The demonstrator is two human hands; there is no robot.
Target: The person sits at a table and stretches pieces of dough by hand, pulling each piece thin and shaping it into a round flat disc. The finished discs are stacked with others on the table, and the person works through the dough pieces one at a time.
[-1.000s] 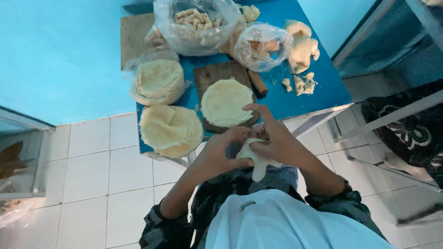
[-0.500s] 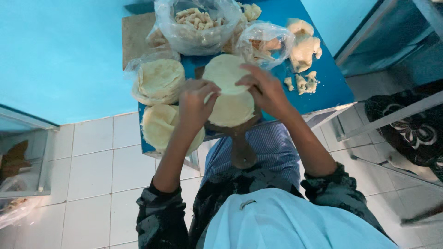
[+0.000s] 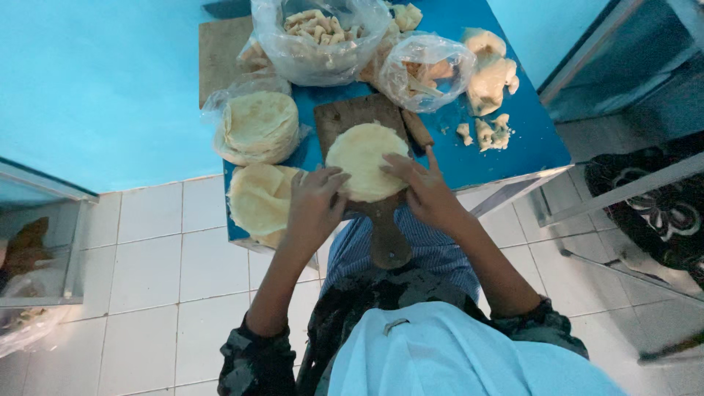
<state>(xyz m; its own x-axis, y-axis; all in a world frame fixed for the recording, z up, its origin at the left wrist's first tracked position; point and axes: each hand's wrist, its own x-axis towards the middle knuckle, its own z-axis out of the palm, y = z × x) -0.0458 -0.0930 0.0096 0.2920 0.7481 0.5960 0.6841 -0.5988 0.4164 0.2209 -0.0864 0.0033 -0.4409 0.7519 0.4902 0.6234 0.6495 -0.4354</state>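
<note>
A round flat dough sheet [image 3: 363, 158] lies on a dark wooden paddle board [image 3: 387, 238] at the front of the blue table [image 3: 513, 150]. My left hand [image 3: 314, 204] rests on the sheet's near left edge, fingers spread. My right hand [image 3: 422, 191] presses the near right edge, fingers also spread. Neither hand grips anything. A wooden rolling pin [image 3: 416, 128] lies just right of the board.
A stack of flat rounds in a plastic bag [image 3: 257, 126] and another stack [image 3: 258, 198] sit at the left. Two clear bags of filling pieces [image 3: 319, 29] [image 3: 425, 70] stand behind the board. Lumps of raw dough [image 3: 493, 73] lie at the right. White tiled floor lies below.
A second ago both hands worked a dough lump near my lap. They then moved to the board, and now lie lower on the flat round's near edge.
</note>
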